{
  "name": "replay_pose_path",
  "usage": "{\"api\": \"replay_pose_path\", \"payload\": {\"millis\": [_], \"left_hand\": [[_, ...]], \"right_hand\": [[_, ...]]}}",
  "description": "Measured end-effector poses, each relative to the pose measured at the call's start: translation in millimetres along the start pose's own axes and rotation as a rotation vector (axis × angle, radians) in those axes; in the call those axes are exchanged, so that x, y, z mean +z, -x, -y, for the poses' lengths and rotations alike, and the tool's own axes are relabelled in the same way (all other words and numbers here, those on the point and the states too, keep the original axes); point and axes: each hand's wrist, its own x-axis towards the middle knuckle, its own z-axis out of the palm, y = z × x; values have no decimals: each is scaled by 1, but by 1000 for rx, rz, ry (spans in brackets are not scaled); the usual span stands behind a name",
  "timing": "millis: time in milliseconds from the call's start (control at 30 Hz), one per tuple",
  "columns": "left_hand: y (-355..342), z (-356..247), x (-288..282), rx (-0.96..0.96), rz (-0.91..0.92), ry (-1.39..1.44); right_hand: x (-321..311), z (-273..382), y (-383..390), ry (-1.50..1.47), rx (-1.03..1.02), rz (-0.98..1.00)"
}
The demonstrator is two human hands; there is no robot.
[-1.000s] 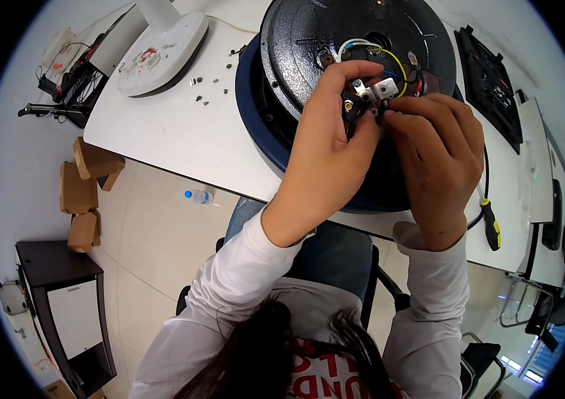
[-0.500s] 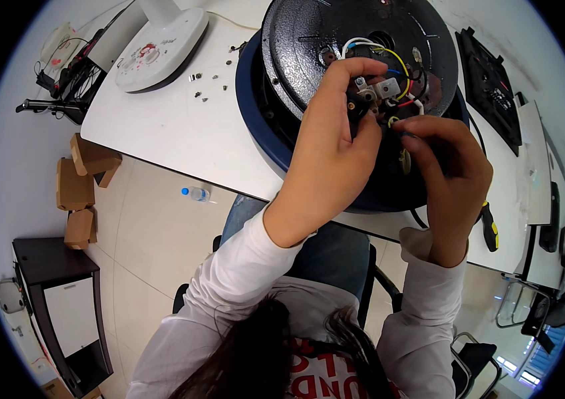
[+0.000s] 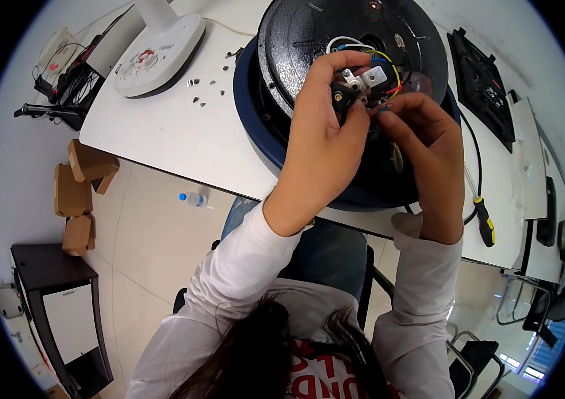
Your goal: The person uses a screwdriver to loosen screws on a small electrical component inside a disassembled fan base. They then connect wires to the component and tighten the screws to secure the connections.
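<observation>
My left hand [image 3: 325, 146] is closed, thumb and fingers gripping a black switch-like part with a metal bracket [image 3: 373, 77]. White, yellow and red wires [image 3: 397, 68] run around this part. My right hand [image 3: 434, 143] pinches beside it, at a small blue wire end [image 3: 384, 109]; the fingers partly hide what they hold. Both hands are above a round appliance: a glossy black metal disc [image 3: 295, 43] tilted up over a dark blue round housing [image 3: 248, 123]. Much of the housing's inside is hidden by my hands and shadow.
Several small metal pieces [image 3: 196, 100] lie on the white table [image 3: 142, 130], near a white stand base [image 3: 156, 63]. On the right are a yellow-black screwdriver [image 3: 486, 223] and a black tool case [image 3: 485, 86]. A bottle [image 3: 192, 199] and cardboard boxes [image 3: 73, 193] are on the floor.
My right hand has moved left and up, closer to the left hand. The held part has shifted slightly up and left, and more of the screwdriver shows.
</observation>
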Motion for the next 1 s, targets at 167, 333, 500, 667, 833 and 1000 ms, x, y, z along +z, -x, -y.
{"api": "replay_pose_path", "payload": {"millis": [167,333,500,667,833,1000], "left_hand": [[-5,0,-1,-26,41,16],[-6,-1,-5,-11,103,-12],[-6,-2,-9,28,147,-67],[-6,0,-9,-5,143,-57],[-6,4,-10,78,150,-149],[-4,2,-8,64,175,-111]], "right_hand": [[-10,-3,-9,-11,189,89],[-9,0,-15,-51,283,189],[-13,-2,-16,-7,288,220],[-13,-3,-17,45,292,213],[-12,-3,-16,71,271,204],[-13,-6,-15,38,253,224]]}}
